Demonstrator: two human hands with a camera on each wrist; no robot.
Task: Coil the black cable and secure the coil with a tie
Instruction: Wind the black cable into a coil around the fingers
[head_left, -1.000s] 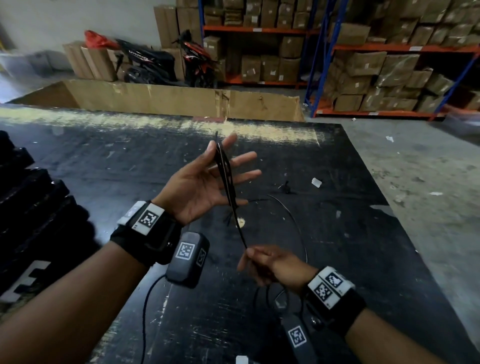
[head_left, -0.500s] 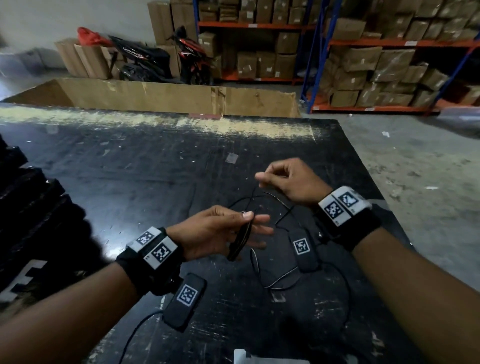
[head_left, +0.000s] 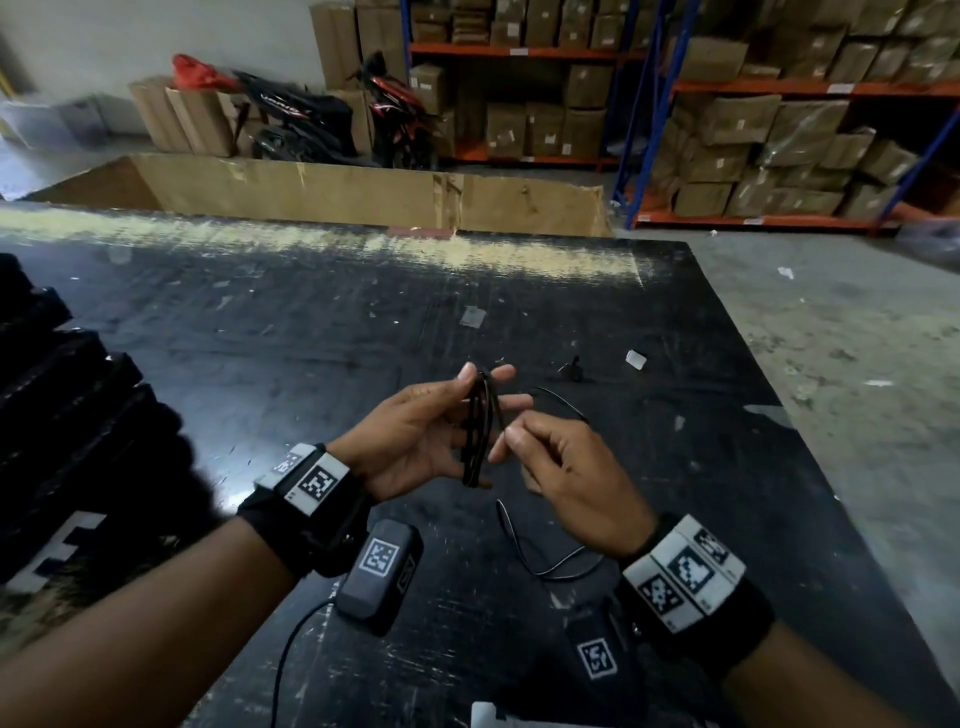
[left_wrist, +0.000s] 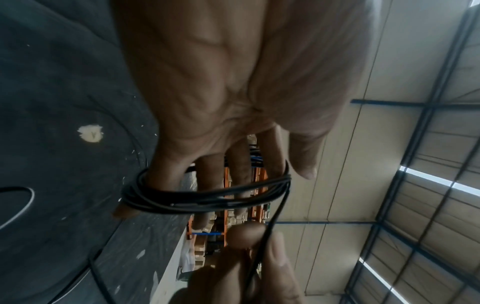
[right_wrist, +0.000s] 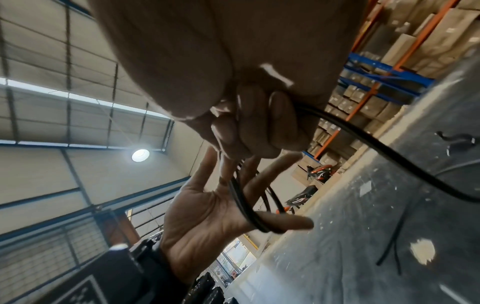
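The black cable's coil (head_left: 478, 431) is looped in several turns round the straight, spread fingers of my left hand (head_left: 415, 441), held palm up above the black table (head_left: 260, 338). In the left wrist view the coil (left_wrist: 207, 197) spans from little finger to index finger, with the thumb beside it. My right hand (head_left: 561, 467) is just right of the coil and pinches the cable's loose strand (right_wrist: 389, 156) between thumb and fingers. The rest of the cable (head_left: 550, 566) trails in a loop on the table under my right wrist. A small black piece (head_left: 574, 366), perhaps a tie, lies beyond the hands.
A stack of black items (head_left: 62, 415) fills the table's left side. A white scrap (head_left: 636, 359) lies near the small black piece. The table's right edge (head_left: 810, 467) drops to concrete floor. A big cardboard box (head_left: 363, 192) and shelves of cartons (head_left: 779, 130) stand beyond.
My right hand swung from low, out past the coil, then back to the left hand's fingertips, laying cable on the coil. My left hand dipped and rose again.
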